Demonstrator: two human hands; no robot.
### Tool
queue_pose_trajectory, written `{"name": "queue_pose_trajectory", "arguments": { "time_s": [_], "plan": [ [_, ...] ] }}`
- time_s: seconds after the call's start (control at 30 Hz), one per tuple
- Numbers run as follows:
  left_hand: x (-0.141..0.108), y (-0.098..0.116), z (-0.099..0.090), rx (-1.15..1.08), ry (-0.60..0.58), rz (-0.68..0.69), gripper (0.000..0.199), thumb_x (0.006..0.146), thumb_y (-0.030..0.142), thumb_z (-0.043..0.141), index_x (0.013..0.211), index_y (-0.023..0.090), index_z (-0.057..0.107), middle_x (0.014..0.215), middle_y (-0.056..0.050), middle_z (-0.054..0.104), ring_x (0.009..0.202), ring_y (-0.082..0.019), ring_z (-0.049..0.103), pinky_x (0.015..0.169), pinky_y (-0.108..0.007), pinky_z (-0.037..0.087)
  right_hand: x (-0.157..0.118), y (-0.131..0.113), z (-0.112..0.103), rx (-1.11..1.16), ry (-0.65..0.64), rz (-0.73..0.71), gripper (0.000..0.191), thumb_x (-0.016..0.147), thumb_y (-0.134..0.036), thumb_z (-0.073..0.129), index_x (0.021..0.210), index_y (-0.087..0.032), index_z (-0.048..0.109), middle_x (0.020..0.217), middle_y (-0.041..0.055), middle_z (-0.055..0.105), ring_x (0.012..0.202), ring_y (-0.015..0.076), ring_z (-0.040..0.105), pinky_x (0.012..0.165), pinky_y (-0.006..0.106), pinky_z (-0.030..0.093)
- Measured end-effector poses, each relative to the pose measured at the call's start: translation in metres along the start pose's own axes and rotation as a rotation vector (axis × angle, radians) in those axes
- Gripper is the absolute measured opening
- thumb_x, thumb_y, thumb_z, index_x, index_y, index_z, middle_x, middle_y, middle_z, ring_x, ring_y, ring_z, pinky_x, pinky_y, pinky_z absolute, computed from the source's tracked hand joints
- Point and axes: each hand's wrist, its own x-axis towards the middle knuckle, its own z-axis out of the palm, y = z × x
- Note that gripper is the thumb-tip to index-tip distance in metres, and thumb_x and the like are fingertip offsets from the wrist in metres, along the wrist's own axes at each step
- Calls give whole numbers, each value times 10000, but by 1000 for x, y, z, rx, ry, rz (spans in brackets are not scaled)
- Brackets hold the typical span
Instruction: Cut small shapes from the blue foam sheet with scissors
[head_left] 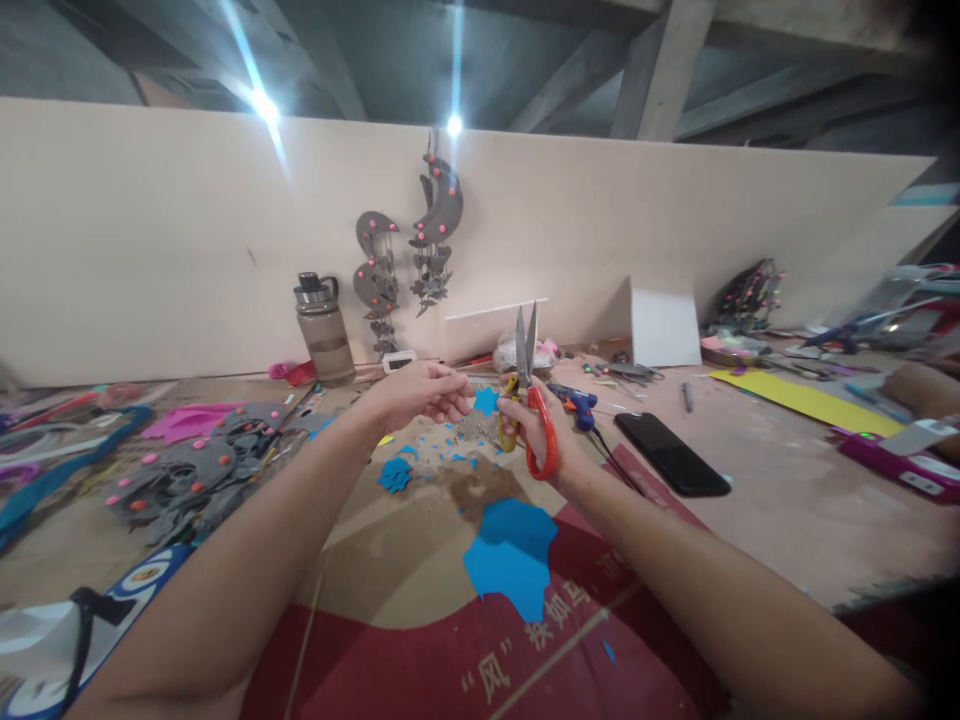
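My right hand grips scissors with one red and one yellow handle; their slightly parted blades point up and away from me. Loosely bent, the fingers of my left hand are a little apart, with nothing visible in them. Just past their tips is a small blue star-shaped piece; whether they touch it I cannot tell. Blue star-shaped cutouts lie on the cardboard below my left hand, among tiny blue scraps. Closer to me rests a larger blue sheet with a jagged edge.
A blue glue gun and a black phone lie right of my hands. Grey felt pieces with pink dots spread at left. A bottle stands by the board. Another person's hand is at far right.
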Motion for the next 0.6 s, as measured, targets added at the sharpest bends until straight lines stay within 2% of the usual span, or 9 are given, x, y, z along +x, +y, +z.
{"name": "queue_pose_trajectory", "arguments": {
  "time_s": [0.13, 0.27, 0.33, 0.47, 0.6],
  "plan": [
    [0, -2, 3, 62, -12, 25, 329, 809, 475, 703, 771, 148, 685, 735, -46, 693, 612, -98, 602, 594, -229, 445, -2, 0, 1, -11, -21, 23, 338, 698, -330, 758, 911, -222, 518, 622, -84, 480, 475, 82, 454, 470, 232, 373],
    [0, -2, 9, 147, -17, 26, 220, 759, 367, 748, 767, 161, 671, 656, -15, 659, 573, -102, 587, 560, -223, 432, -4, 4, 0, -24, -39, 22, 343, 715, -321, 755, 950, -223, 526, 623, -82, 486, 485, 83, 449, 476, 227, 365],
    [-3, 2, 6, 213, -16, 13, 180, 748, 326, 744, 764, 162, 671, 650, -15, 662, 577, -111, 597, 570, -231, 449, -4, 5, 0, -27, -38, 19, 347, 725, -342, 758, 957, -224, 528, 626, -75, 498, 494, 89, 464, 474, 226, 365],
    [-11, 9, -16, 430, -46, -30, 173, 695, 297, 769, 812, 179, 722, 653, -11, 683, 601, -128, 615, 613, -241, 478, -3, 6, 1, 20, -38, 38, 350, 746, -387, 747, 969, -230, 529, 676, -49, 547, 506, 89, 465, 458, 225, 362],
    [-13, -2, -41, 522, -257, -270, 161, 600, 234, 812, 738, 197, 737, 580, -4, 663, 533, -133, 590, 579, -240, 479, -3, 9, 0, -9, -76, 90, 329, 769, -391, 727, 990, -223, 550, 681, -41, 561, 521, 87, 475, 468, 220, 375]
  ]
}}
